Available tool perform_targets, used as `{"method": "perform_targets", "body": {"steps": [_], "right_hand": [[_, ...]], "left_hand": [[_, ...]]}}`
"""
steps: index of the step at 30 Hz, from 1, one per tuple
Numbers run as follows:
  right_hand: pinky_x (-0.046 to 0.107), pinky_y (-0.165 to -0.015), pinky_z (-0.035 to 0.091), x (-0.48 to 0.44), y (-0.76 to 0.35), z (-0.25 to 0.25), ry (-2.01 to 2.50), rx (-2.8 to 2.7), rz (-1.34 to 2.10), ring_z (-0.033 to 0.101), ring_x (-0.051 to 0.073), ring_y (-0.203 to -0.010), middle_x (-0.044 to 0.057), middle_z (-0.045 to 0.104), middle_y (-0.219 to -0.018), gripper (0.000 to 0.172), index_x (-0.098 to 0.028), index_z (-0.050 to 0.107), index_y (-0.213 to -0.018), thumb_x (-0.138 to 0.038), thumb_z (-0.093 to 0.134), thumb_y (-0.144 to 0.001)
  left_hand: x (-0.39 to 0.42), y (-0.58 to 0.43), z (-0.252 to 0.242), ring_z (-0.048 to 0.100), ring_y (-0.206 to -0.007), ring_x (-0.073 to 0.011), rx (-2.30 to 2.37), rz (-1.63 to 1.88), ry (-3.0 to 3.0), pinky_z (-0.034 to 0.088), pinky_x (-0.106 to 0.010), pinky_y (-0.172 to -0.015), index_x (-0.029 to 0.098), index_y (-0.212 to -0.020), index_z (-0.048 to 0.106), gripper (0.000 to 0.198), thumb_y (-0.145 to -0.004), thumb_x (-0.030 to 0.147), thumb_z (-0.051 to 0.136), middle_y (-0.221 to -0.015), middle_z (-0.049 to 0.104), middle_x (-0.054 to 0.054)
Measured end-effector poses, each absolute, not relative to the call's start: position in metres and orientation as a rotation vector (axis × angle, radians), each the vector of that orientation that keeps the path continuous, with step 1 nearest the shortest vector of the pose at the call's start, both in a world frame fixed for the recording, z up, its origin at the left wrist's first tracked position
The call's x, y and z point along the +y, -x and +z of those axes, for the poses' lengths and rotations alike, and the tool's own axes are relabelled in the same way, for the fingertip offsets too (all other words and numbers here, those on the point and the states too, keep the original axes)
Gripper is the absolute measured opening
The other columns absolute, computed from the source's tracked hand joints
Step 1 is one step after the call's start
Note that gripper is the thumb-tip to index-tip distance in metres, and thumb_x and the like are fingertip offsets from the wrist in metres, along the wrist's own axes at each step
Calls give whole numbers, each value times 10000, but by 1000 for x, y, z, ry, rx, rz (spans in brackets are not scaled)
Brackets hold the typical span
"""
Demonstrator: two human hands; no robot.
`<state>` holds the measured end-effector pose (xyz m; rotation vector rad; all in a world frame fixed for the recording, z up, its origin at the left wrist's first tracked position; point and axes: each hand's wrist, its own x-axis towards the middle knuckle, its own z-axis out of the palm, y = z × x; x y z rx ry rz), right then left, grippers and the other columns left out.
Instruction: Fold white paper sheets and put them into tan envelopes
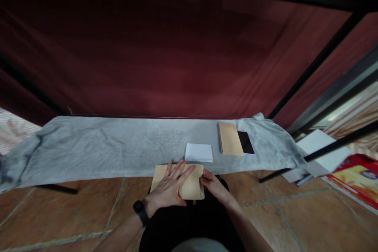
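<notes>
A flat tan kraft-paper piece (pixel 193 185) rests over my lap at the table's front edge; whether it is an envelope or a booklet I cannot tell. My left hand (pixel 171 187) lies across its middle with the fingers spread flat, a black band on the wrist. At the right edge, my right hand (pixel 211 182) grips the kraft-paper piece between thumb and curled fingers. Just beyond it, a small stack of white paper (pixel 199 152) sits on the table.
A grey cloth (pixel 118 149) covers the long, narrow table. Toward its right end lie a tan kraft-paper stack (pixel 231 139) and a dark-screened tablet or phone (pixel 246 142) partly beneath it. A red curtain (pixel 177 55) hangs behind. A red-and-yellow box (pixel 358 179) is at far right.
</notes>
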<state>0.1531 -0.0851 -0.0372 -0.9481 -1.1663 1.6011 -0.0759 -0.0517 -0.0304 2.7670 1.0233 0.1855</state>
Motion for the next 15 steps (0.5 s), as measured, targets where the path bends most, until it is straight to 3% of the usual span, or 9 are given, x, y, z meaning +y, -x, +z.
{"method": "perform_targets", "body": {"steps": [4, 9, 12, 15], "right_hand": [[357, -909, 474, -92, -167, -54, 1067, -1241, 1511, 639, 200, -895, 13, 696, -896, 219, -206, 641, -944, -371, 607, -804], [299, -710, 500, -104, -173, -78, 1535, -1282, 1024, 603, 173, -698, -26, 613, -753, 235, -225, 561, -1011, -285, 593, -786], [325, -782, 500, -109, -167, -75, 1654, -1465, 696, 614, 195, -796, 14, 620, -836, 180, -225, 584, -977, -203, 557, -800], [350, -875, 487, -112, -160, -64, 1583, -1601, 612, 622, 212, -915, 56, 648, -944, 179, -231, 632, -914, -177, 470, -864]], "left_hand": [[-73, 62, -53, 233, -1473, -375, 1125, 273, -2722, 90, -625, -1185, 259, -1581, 96, 1210, -625, 476, 804, -1603, 261, -169], [-93, 53, -67, 279, -1452, -380, 1299, 367, -2780, 90, -639, -1175, 245, -1562, 205, 1047, -681, 409, 746, -1571, 315, -188], [-94, 50, -66, 302, -1441, -386, 1324, 350, -2830, 85, -644, -1168, 256, -1546, 258, 985, -695, 408, 731, -1567, 325, -194], [-93, 50, -64, 322, -1433, -387, 1378, 313, -2843, 87, -647, -1162, 257, -1540, 272, 956, -707, 396, 720, -1556, 341, -207]]}}
